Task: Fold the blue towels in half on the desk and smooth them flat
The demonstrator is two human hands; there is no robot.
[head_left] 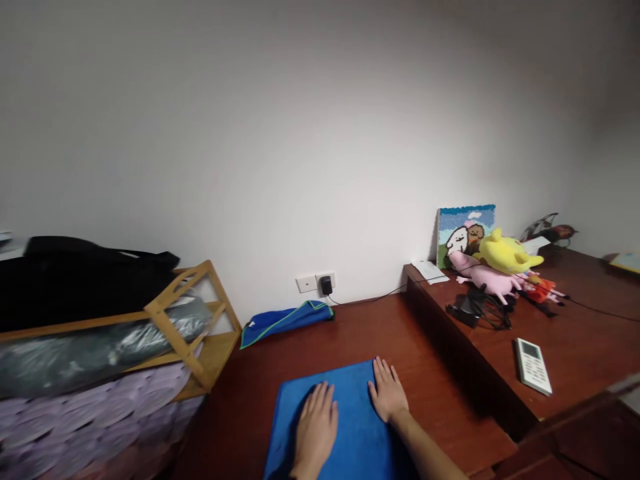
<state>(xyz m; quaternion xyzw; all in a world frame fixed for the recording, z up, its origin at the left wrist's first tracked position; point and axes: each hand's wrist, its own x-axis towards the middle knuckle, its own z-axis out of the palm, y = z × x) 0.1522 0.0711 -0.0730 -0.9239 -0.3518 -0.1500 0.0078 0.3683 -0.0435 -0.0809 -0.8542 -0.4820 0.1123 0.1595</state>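
Observation:
A blue cloth lies spread out on the reddish-brown wooden desk, its near part running out of the bottom of the view. My left hand rests on the cloth's left half, fingers stretched out and pointing away from me. At the cloth's far right corner, my right hand lies flat with its fingers extended. Neither hand grips anything. Behind the cloth, against the wall, a folded blue cloth with green edging sits on the desk.
A black adapter is plugged into the wall socket. The higher desk section at right holds a white remote control, plush toys, cables and a dog picture. At left stands a wooden rack with a black bag.

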